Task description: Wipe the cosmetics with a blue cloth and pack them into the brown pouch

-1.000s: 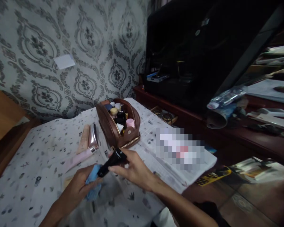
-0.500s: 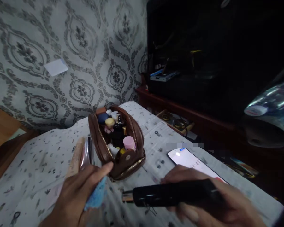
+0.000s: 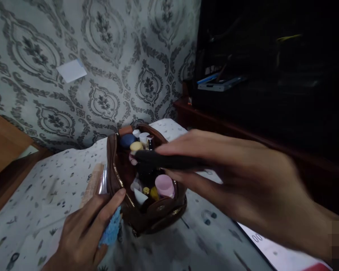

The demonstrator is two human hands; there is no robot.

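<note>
My right hand (image 3: 243,180) is closed on a long black tube (image 3: 169,161), held level over the open brown cosmetic pouch (image 3: 121,184). The pouch stands on a patterned cloth and is packed with small bottles, among them a pink cap (image 3: 164,185), a yellow cap (image 3: 136,146) and a blue one (image 3: 127,140). My left hand (image 3: 81,233) rests on the cloth by the pouch's near left corner, fingers curled over a blue cloth (image 3: 110,229), thumb tip touching the pouch.
Pale tubes (image 3: 96,184) lie left of the pouch. A lit phone (image 3: 274,250) lies at the lower right. A dark wooden shelf unit (image 3: 243,124) runs along the right, patterned wallpaper (image 3: 73,56) behind, and a wooden edge (image 3: 2,143) at far left.
My right hand has carried the black tube from low over the cloth up and left, over the open pouch. My left hand keeps the blue cloth and has come up against the pouch.
</note>
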